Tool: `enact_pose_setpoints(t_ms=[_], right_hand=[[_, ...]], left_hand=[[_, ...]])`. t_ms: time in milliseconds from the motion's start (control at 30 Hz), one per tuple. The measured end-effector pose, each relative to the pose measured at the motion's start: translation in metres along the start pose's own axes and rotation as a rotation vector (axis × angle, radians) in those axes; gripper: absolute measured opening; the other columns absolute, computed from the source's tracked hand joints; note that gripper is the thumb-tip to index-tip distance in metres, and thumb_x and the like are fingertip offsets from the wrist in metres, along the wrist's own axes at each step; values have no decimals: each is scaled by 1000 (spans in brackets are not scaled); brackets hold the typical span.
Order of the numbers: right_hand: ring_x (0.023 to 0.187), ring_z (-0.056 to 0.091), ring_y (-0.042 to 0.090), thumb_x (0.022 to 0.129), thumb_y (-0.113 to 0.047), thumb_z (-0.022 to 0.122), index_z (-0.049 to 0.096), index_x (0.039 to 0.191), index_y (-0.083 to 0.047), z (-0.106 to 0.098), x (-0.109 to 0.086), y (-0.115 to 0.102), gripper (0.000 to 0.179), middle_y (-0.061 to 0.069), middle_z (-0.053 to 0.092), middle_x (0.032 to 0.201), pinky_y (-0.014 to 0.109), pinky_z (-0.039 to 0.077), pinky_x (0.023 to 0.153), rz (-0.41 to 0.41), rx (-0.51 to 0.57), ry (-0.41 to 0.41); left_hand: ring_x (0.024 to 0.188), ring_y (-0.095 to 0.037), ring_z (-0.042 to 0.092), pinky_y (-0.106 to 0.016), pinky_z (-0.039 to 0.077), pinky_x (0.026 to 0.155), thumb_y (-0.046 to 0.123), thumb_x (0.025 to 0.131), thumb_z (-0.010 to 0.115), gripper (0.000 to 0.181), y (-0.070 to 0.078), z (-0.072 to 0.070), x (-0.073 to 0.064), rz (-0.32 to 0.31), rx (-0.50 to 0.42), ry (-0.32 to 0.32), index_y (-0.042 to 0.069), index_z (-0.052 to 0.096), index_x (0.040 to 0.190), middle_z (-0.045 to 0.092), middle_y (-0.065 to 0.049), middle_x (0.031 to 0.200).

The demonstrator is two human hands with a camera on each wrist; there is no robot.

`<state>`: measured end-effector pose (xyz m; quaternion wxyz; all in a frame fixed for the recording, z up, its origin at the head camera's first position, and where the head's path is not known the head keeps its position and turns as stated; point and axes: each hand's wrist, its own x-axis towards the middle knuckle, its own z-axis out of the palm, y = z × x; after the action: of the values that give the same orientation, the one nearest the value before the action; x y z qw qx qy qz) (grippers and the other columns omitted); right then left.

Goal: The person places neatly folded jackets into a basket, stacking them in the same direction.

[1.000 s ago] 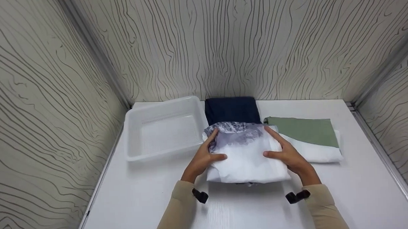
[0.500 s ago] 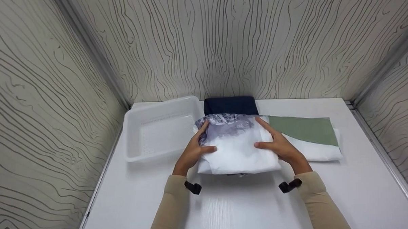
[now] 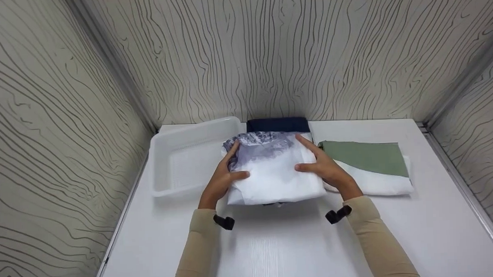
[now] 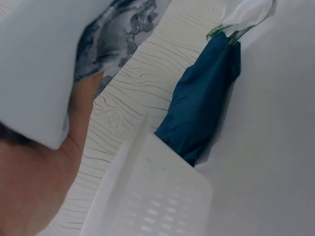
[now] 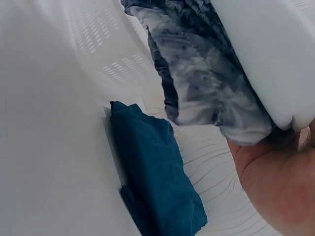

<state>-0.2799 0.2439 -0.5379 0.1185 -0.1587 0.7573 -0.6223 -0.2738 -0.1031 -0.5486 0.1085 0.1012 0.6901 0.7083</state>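
Both hands hold a folded cloth (image 3: 276, 174), white in front with a mottled grey-purple band along its far edge. My left hand (image 3: 222, 181) grips its left side, thumb on top and the other fingers reaching round the edge. On the right side my right hand (image 3: 329, 171) grips it the same way. The bundle hangs above the table, its shadow beneath. It overlaps the basket's right end and a folded navy cloth (image 3: 277, 124) in the head view. From the right wrist, gathered marbled fabric (image 5: 197, 73) shows on the bundle's underside.
A white perforated plastic basket (image 3: 154, 166) stands at the back left. To the right lies a folded green-and-white cloth (image 3: 366, 161). Wood-grain patterned panels (image 3: 268, 51) rise behind and beside the white table (image 3: 267, 252).
Both hands have carried the folded cloth left and away from the body, toward the basket. It now covers more of the navy cloth and part of the basket's right end.
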Motion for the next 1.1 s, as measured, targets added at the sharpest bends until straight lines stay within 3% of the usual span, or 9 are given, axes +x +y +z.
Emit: enact_pose_setpoints(t_ms=[300,833,1100], right_hand=[[168,3,33,92,-17,85,24,172,-28,10,20,-6,101,0,14,181,66,12,131,-21,-51,-11],[168,2,29,94,-16,82,21,172,-28,30,49,-18,100,-1,11,181,61,14,133,-31,-1,-99],[167,10,29,93,-17,83,25,171,-31,39,67,-23,98,-1,14,180,60,23,131,-39,-16,-100]], left_hand=[[168,-31,-5,-55,-4,134,-1,78,86,112,6,-17,-3,5,-14,48,28,29,170,7,-7,181],[168,-30,-7,-55,-2,135,-1,80,82,108,9,-47,-6,-22,-20,114,31,31,169,6,-2,181],[168,-28,-7,-53,2,135,-3,81,80,109,12,-61,-6,-11,-46,133,31,28,170,4,-1,182]])
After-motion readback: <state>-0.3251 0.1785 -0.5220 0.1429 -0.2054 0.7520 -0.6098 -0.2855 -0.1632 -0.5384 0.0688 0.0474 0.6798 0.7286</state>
